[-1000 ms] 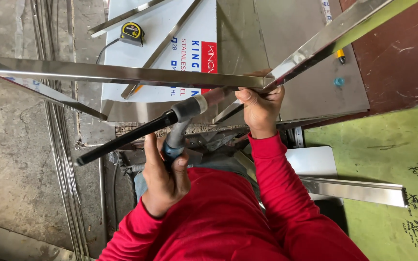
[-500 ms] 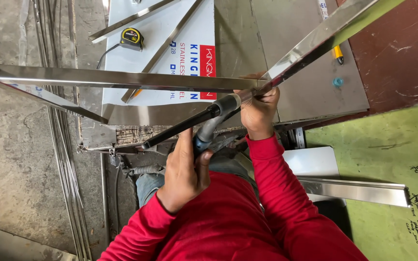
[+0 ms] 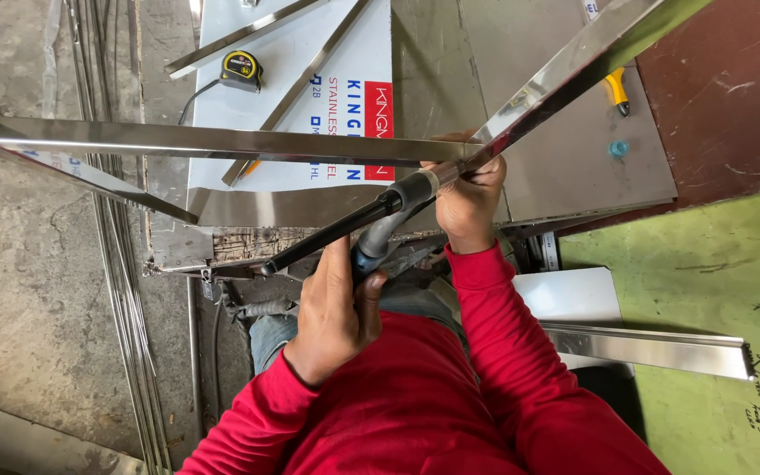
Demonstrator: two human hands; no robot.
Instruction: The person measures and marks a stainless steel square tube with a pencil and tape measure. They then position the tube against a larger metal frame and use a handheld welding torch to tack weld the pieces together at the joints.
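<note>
Spanning the view from nine to one o'clock, a steel frame (image 3: 222, 141) meets at a corner just above centre. There the right hand (image 3: 468, 198) is clenched around the joint. The left hand (image 3: 336, 312), at six o'clock, wraps a torch (image 3: 380, 237). A tape measure (image 3: 241, 70) lies at eleven.

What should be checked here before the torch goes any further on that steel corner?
1. Left hand grips the torch handle: ok.
2. Right hand holds the corner where the steel tubes meet: ok.
3. Torch tip at the joint: cannot tell, hidden behind the tube.
4. Fingers away from the tip: not ok, they sit beside it.
5. Gloves: not ok, both hands bare.
6. Tape measure away from the joint: ok.
</note>
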